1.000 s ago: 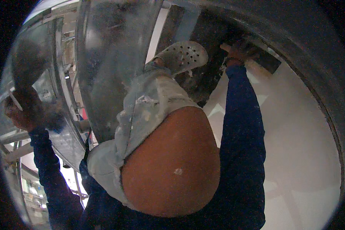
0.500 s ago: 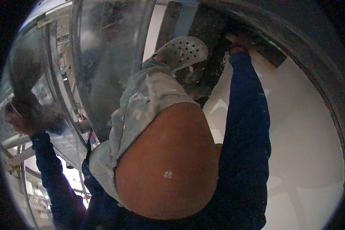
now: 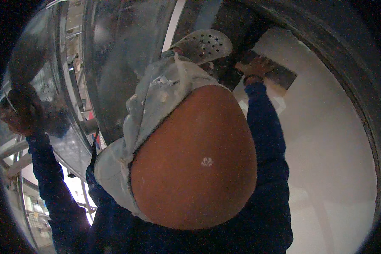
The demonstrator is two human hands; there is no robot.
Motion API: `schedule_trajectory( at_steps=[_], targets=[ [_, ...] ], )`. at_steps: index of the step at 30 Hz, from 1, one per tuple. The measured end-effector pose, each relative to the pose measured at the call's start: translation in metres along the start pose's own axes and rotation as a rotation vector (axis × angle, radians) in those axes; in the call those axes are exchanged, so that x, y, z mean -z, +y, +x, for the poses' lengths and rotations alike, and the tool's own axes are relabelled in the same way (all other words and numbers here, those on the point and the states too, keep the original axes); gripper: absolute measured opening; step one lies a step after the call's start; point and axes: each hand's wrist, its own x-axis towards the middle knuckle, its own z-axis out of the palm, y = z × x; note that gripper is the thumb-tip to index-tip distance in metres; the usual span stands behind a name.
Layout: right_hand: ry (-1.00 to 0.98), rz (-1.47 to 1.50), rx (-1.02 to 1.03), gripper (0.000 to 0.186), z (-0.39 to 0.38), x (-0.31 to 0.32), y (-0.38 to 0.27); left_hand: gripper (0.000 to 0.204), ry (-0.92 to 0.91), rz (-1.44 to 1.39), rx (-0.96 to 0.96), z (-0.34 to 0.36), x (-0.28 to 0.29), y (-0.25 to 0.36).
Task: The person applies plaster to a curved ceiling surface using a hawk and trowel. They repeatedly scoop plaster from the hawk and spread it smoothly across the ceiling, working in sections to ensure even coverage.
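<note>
My right hand (image 3: 255, 67) grips a wide, flat plastering trowel (image 3: 284, 76). Its blade lies against a pale, smooth plastered surface (image 3: 326, 139), close to the dark rough strip at the far end. Out at the far left, my left hand (image 3: 19, 116) is raised with its fingers curled in shadow. A thin bright line shows by the fingers, but what they hold is too dark to make out. Between my arms is my bent bare knee (image 3: 194, 156), below rolled, stained grey trousers.
A perforated clog (image 3: 207, 44) is on my foot beside the dark strip. Large dull grey panels (image 3: 114, 63) stand to the left, with metal bars (image 3: 17, 148) near my left arm. A dark curved edge (image 3: 347, 84) bounds the pale surface on the right.
My right hand and trowel have come nearer and out of the dark corner, leaving pale surface showing there. My left hand has risen slightly. My knee has shifted right and up in view.
</note>
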Motion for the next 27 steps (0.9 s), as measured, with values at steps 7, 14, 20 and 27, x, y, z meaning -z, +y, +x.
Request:
schedule_trajectory(
  at_steps=[7,14,20,27],
  targets=[
    [-0.481,0.084,0.071,0.049,-0.096,0.065,-0.002,0.051,-0.043,-0.034,0.326,0.004,0.002,0.05],
    [0.414,0.079,-0.02,0.038,-0.036,0.113,0.033,0.051,-0.051,0.021,0.181,0.007,0.011,0.042],
    [0.424,-0.232,-0.243,0.044,0.033,0.111,0.074,0.05,-0.033,-0.011,0.113,0.007,0.016,0.051],
    [0.292,-0.35,-0.188,0.045,0.02,0.127,0.064,0.049,-0.083,-0.132,0.215,0.004,0.016,0.051]
  ],
)
